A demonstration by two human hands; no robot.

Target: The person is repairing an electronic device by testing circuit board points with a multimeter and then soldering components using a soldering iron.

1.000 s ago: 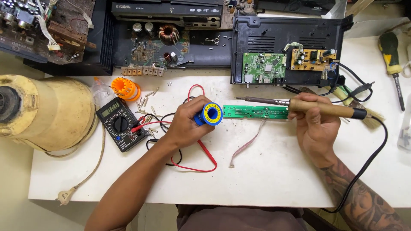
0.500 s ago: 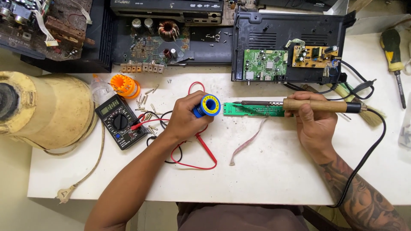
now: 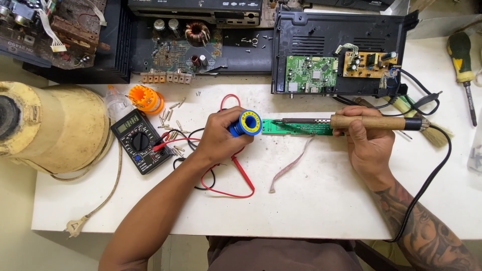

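Blue solder spool [image 3: 244, 123] gripped in left hand [image 3: 221, 135], held at left end of green board [image 3: 297, 127] on white table [image 3: 311, 200]. Wooden-handled iron [image 3: 351, 122] clasped in right hand [image 3: 369, 146], tip lying along board. Multimeter [image 3: 139, 141] left of spool, red leads [image 3: 226, 170] trailing under left wrist.

Electronics repair workshop: white table [image 3: 301, 211] with opened black device cases [image 3: 346, 30] along the far edge, bare circuit boards [image 3: 311, 73], multimeter [image 3: 139, 141], screwdriver [image 3: 463, 65] at the right edge.

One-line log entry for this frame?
left hand: holds solder spool | right hand: holds soldering iron | tip over green circuit strip
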